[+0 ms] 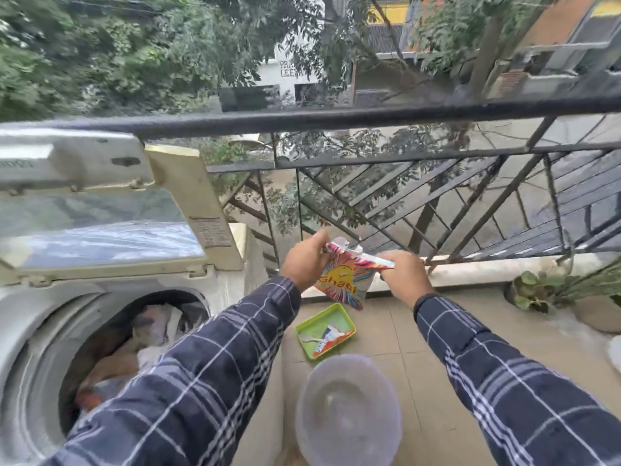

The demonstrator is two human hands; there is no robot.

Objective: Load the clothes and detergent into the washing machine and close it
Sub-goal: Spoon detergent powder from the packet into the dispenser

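Detergent packet (339, 284) hangs mid-air just right of the open washing machine (30, 307), left hand (304, 264) and right hand (405, 274) each in a pinching grip on its top edge, apparently tearing it open. Clothes (134, 338) lie in the drum; next comes a careful pour inside.

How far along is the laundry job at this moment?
Done: clothes sit in the washer, lid up. In hand: left hand and right hand pinch the detergent packet at its top, probably opening it. Left: add detergent, shut lid.
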